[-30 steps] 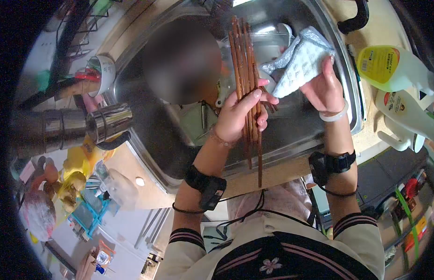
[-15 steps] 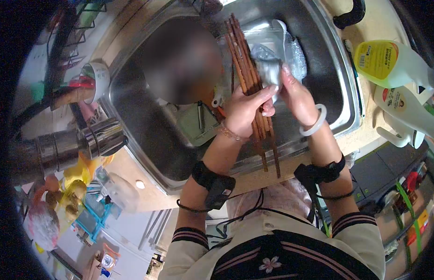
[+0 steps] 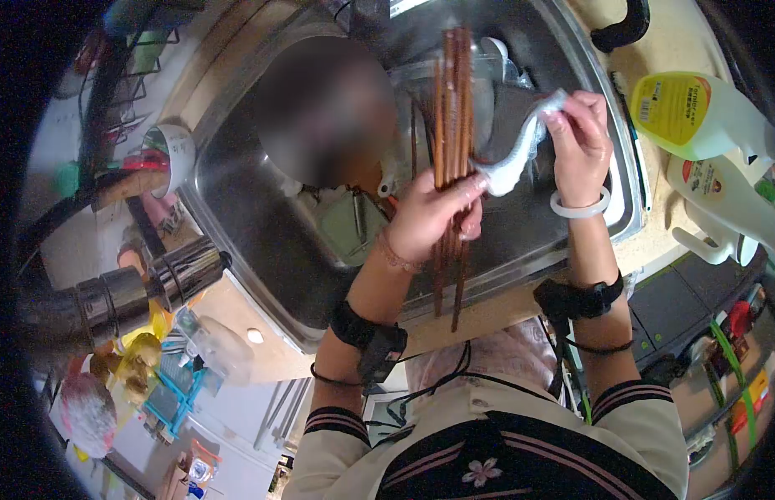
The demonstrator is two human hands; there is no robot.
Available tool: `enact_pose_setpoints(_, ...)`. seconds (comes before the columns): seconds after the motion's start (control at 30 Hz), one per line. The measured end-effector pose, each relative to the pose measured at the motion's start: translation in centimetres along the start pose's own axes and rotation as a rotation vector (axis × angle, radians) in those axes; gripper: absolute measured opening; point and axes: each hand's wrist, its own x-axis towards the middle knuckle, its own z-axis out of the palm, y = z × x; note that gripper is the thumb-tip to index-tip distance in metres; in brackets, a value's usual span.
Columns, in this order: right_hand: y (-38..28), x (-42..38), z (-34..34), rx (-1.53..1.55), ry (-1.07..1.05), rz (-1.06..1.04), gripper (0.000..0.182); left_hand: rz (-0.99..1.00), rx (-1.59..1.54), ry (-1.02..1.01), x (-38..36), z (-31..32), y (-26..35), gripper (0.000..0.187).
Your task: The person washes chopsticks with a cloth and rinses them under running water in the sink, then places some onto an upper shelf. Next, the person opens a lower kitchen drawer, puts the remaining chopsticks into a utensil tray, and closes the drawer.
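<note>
My left hand [image 3: 429,217] is closed around a bundle of several brown chopsticks [image 3: 452,108], which stand nearly lengthwise over the sink. Its thumb and fingers also pinch one end of a wet white cloth [image 3: 514,167]. Higher up and to the right, my right hand [image 3: 582,150] grips the cloth's other end between thumb and fingers. The cloth sags in a curve between both hands. Underneath is the metal sink [image 3: 300,287], holding a clear plastic container [image 3: 483,104] behind the chopsticks and a greenish flat item [image 3: 346,229] at left.
Two detergent bottles, one yellow-labelled [image 3: 675,112] and one white [image 3: 721,187], lie along the right counter. A metal cylinder [image 3: 187,271] and a white cup [image 3: 175,154] are left of the sink. Part of the sink is blurred out.
My right hand has moved right, away from the chopsticks, stretching the cloth that was bunched between my hands. The chopsticks have swung more upright in my left hand.
</note>
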Motion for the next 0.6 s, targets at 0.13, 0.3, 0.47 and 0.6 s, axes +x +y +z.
enact_pose_setpoints(0.13, -0.9, 0.1, 1.6, 0.528, 0.155, 0.204, 0.02, -0.035, -0.035, -0.094, 0.3, 1.2, -0.2, 0.021)
enact_pose_setpoints(0.3, -4.0, 0.7, 3.9, 0.964, 0.234, 0.54, 0.029, -0.03, 0.036, -0.154, 1.0, 2.0, -0.1, 0.02)
enact_pose_setpoints(0.47, -2.2, 0.7, 3.0, 0.925, -0.341, 1.055, 0.028, -0.293, -0.125, -0.146, 1.1, 0.9, 0.2, 0.023)
enact_pose_setpoints(0.6, 0.1, 1.1, 3.7, 0.814, -0.231, 0.963, 0.026, -0.337, -0.225, -0.188, 1.1, 0.6, 0.2, 0.019)
